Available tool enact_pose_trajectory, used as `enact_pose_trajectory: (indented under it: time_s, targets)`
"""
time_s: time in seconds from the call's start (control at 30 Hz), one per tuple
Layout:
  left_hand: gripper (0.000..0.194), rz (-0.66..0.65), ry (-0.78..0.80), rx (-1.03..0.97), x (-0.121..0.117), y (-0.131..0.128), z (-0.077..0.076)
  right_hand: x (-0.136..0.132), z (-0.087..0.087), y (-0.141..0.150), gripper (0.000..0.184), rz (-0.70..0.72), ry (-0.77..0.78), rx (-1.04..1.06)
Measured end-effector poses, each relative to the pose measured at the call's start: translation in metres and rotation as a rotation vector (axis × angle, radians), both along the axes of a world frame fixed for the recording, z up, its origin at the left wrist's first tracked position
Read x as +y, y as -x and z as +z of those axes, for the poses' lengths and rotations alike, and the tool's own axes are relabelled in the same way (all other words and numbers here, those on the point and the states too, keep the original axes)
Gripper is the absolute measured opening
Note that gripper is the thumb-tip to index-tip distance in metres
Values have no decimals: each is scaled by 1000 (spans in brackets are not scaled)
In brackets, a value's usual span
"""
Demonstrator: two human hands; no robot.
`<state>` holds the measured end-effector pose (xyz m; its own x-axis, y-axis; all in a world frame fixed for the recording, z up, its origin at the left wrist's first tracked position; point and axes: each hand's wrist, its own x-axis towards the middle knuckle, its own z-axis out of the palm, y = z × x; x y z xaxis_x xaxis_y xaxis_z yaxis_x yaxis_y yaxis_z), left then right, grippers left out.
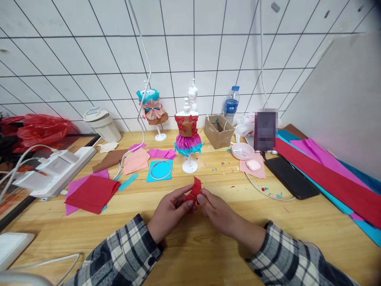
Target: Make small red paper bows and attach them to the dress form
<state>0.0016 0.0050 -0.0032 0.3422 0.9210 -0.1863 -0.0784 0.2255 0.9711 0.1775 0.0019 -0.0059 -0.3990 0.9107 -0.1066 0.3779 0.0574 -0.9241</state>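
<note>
Between my two hands is a small strip of red crepe paper (196, 185), its upper end standing free. My left hand (174, 206) pinches the lower part between thumb and fingers. The thumb and forefinger of my right hand (214, 206) close on its right edge. Just beyond them stands a small dress-form mannequin (189, 165) on a white round base. It wears a brown top (186, 126) with red bows and a purple skirt (188, 143) with a blue ruffled hem. Fingers hide part of the red strip.
Red paper squares (92, 194) lie left, near a blue square (160, 171) with a ring on it. Behind are another dressed mannequin (154, 108), a cardboard box (218, 133) and a water bottle (231, 104). Right are a pink bowl (242, 151), a black power bank (291, 177) and long paper strips (327, 174).
</note>
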Motion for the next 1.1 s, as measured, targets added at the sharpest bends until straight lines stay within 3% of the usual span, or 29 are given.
enact_pose_trajectory:
  time_s: [0.53, 1.1]
  targets:
    - [60, -16, -28, 39, 0, 0, 4, 2, -3, 1, 31, 12, -28, 12]
    - [55, -34, -3, 21, -3, 1, 5, -3, -4, 1, 48, 20, 14, 11]
